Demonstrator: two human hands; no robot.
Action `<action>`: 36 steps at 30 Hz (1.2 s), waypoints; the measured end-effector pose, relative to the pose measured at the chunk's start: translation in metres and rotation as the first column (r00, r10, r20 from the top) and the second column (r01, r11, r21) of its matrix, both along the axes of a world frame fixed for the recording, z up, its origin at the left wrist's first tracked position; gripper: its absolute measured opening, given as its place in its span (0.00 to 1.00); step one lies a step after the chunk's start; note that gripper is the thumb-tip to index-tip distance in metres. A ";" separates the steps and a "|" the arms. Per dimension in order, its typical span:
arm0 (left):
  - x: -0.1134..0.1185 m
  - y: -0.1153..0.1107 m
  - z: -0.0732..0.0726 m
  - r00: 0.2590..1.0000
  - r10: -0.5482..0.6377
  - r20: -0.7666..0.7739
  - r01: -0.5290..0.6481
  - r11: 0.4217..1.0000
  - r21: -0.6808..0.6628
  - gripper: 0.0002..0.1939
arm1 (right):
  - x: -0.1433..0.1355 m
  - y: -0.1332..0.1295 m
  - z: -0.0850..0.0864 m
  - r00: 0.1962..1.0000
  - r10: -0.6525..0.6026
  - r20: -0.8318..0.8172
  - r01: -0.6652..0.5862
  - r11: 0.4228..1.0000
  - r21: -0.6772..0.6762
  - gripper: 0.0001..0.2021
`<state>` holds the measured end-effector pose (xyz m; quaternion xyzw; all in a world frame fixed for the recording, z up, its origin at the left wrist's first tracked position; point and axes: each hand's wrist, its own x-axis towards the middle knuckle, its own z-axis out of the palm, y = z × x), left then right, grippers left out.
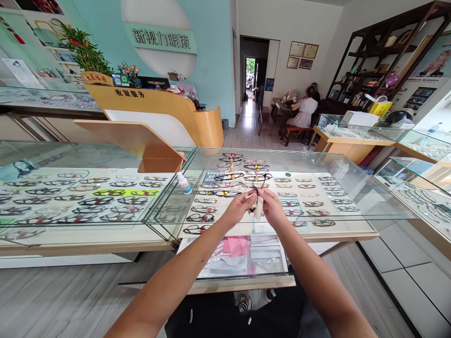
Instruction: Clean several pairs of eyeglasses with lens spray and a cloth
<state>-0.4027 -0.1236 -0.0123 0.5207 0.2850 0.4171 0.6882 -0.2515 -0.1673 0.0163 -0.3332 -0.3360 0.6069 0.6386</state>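
Above the glass counter, both of my hands are closed close together around a dark-framed pair of eyeglasses (260, 181) and a pale cloth (259, 209). My left hand (239, 207) pinches the cloth against the frame. On the other side, my right hand (274, 206) grips the eyeglasses with thumb and fingers, and cloth hangs between the two hands. One part of the frame sticks up past the fingertips; the rest is hidden by fingers and cloth. A white spray bottle (184, 183) stands on the glass to the left of my hands.
Rows of eyeglasses (199, 217) lie inside the glass display case (303, 162) beneath my hands. An open drawer (243, 281) with pink paper (237, 246) is below. A brown board (141, 141) rises at the left. Far back, people sit at a table (286, 109).
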 end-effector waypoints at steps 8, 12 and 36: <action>-0.007 0.002 0.003 0.988 -0.151 0.042 0.151 0.988 0.006 0.37 | 0.002 0.001 0.002 0.999 -0.008 -0.048 0.008 1.000 0.008 0.15; -0.006 0.001 0.002 0.992 -0.126 0.018 0.125 0.991 0.046 0.37 | 0.002 0.000 0.001 1.000 -0.001 -0.005 0.001 1.000 0.028 0.16; -0.002 -0.005 0.011 0.999 -0.034 -0.034 0.036 0.997 0.061 0.36 | 0.003 0.000 0.001 1.000 0.003 0.011 -0.003 1.000 0.003 0.16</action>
